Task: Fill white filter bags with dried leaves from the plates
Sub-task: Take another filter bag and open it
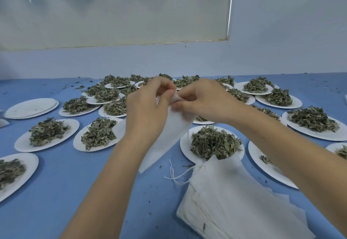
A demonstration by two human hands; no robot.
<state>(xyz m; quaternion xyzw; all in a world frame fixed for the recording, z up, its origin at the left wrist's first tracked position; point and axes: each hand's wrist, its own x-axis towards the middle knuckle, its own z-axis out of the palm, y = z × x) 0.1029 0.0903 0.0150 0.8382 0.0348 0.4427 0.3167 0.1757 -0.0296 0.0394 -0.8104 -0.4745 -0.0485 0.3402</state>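
From the head camera, the left hand (148, 105) and the right hand (201, 100) meet above the table, both with fingers curled tight, pinching the top edge of one flat white paper filter bag (166, 137). The bag hangs down and toward the left from the fingertips, its lower corner close over the blue tabletop (78, 182), its thin string trailing on its right side.

Taking that held bag as the landmark: just right of it and lower sits a round white paper plate heaped with dried green leaves (212, 144). Nearer the camera and to the right lies a thick stack of empty white filter bags (234, 201), loose strings spilling from its left end. Left of the bag are more leaf-filled plates and, farther left, a stack of bare white plates (31, 108). Leaf crumbs dot the table. Beyond the bag rises a pale blue wall (169, 60) with a frosted window (112, 9).

No writing is legible
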